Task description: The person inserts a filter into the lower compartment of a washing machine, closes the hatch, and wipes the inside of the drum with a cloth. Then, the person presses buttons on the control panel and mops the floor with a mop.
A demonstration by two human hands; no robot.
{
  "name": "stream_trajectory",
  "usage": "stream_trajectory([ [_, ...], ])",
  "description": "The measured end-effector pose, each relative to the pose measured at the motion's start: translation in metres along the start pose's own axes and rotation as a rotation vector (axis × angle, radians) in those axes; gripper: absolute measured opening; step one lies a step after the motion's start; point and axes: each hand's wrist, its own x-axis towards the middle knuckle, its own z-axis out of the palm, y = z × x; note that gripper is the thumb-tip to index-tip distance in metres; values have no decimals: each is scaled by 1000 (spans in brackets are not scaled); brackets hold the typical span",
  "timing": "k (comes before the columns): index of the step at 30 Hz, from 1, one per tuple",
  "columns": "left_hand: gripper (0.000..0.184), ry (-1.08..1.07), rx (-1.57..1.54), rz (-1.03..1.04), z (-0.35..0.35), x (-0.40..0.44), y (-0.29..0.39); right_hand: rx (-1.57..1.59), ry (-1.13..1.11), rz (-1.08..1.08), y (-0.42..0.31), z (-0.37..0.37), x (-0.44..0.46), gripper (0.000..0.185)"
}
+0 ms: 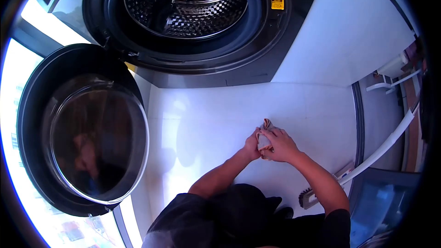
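Both my hands meet around a small bunched grey cloth (264, 143) with orange-red edging, held above the pale floor. My left hand (252, 144) grips it from the left side, fingers partly hidden behind it. My right hand (281, 146) lies over its right side with the fingers bent round it. One end of the cloth sticks up above the fingers. Beyond my hands is a front-loading washing machine (248, 79) whose drum (197, 18) shows through the opening. Its round door (94, 133) hangs wide open at the left.
A brush (310, 198) rests on the floor by my right forearm, near a long white pole (383, 147). A white panel (344, 32) stands right of the machine. A dark floor track (358, 119) and a blue bin-like object (383, 202) are at the right.
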Motion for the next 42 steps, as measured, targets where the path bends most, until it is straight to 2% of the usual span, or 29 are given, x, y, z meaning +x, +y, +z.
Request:
stream_trajectory([
  [1, 50, 140, -404, -347, 0, 7, 8, -3, -8, -12, 3, -2, 3, 76],
  [2, 49, 291, -821, -693, 4, 10, 29, 221, -12, 60, 10, -2, 5, 76],
  [3, 49, 261, -791, -682, 6, 12, 32, 458, -36, 127, 15, 5, 7, 76],
  [4, 50, 241, -759, -670, 10, 16, 27, 536, -51, 331, 29, 18, 6, 75],
  [6, 52, 153, -616, -581, 13, 18, 15, 912, 67, 268, 58, 34, 8, 59],
  [7, 52, 190, -628, -583, 11, 15, 12, 986, 67, 378, 69, 35, 10, 44],
  [9, 53, 32, -294, -526, 12, 18, 8, 764, 123, 358, 82, 24, 12, 36],
  [12, 50, 145, -440, -510, 13, 17, 9, 631, 139, 362, 71, 20, 28, 28],
  [13, 50, 151, -446, -510, 9, 18, 13, 630, 131, 362, 65, 16, 37, 28],
  [15, 46, 339, -522, -497, 7, 23, 24, 820, 42, 375, 56, 8, 54, 29],
  [16, 46, 343, -529, -499, 5, 27, 30, 819, 34, 379, 53, 2, 61, 29],
  [18, 45, 416, -619, -448, -9, 37, 45, 1123, -53, 243, 46, -15, 83, 33],
  [20, 53, 388, -687, -435, -25, 48, 52, 1340, -218, 482, 35, -46, 101, 49],
  [21, 57, 334, -763, -417, -31, 52, 65, 1381, -191, 479, 28, -53, 107, 60],
  [23, 60, 289, -818, -417, -32, 63, 77, 1351, -130, 440, 25, -46, 117, 63],
  [24, 63, 352, -624, -468, -27, 74, 71, 1301, -80, 386, 20, -40, 122, 66],
  [25, 66, 412, -436, -506, -24, 78, 65, 1073, -43, 512, 11, -34, 123, 67],
  [26, 66, 416, -438, -492, -20, 81, 71, 1066, -48, 501, 13, -30, 127, 67],
  [28, 68, 326, -475, -465, -8, 93, 88, 1252, 40, 726, 31, -24, 143, 67],
  [29, 66, 196, -546, -457, -17, 93, 80, 1555, -77, 665, 52, -23, 146, 65],
  [30, 66, 206, -554, -446, -17, 89, 98, 1546, -94, 663, 60, -27, 147, 65],
  [32, 60, 99, -299, -483, -29, 66, 142, 1775, -75, 497, 67, -38, 150, 62],
  [33, 55, 106, -248, -418, -35, 56, 156, 1928, -40, 385, 55, -43, 161, 60],
  [34, 55, 138, -252, -395, -39, 47, 159, 1921, -85, 376, 48, -42, 164, 60],
  [36, 56, -102, -467, -256, -52, 41, 158, 2004, -107, 239, 40, -40, 168, 59],
  [39, 65, -188, -632, -203, -47, 52, 171, 2116, -614, -79, 6, -6, 195, 58],
  [40, 69, -235, -752, -217, -43, 57, 182, 1987, -299, 67, -4, -3, 184, 58],
  [41, 69, -210, -733, -211, -29, 58, 204, 1790, -28, 241, -22, -7, 171, 59],
  [42, 73, -250, -658, -190, -23, 56, 221, 1829, -26, 140, -25, -12, 162, 59],
])
